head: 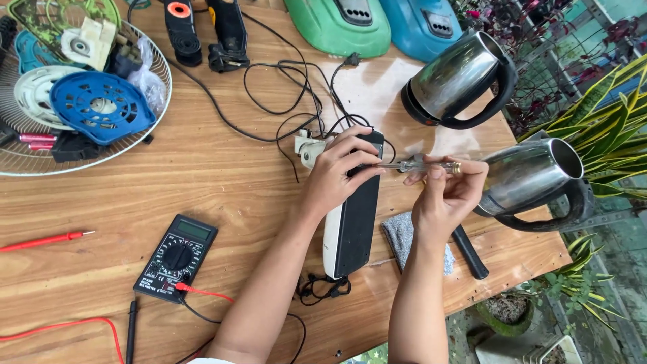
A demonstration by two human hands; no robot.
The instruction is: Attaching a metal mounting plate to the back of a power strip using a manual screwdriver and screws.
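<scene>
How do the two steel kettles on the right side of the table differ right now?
The upper kettle lies tipped with its mouth toward the table's far edge, clear of both hands; the lower kettle lies with its open mouth toward the plants, right beside the right hand. The upper kettle's black base ring shows; the lower kettle's is hidden. Both are shiny steel with black handles, lying on their sides.
</scene>
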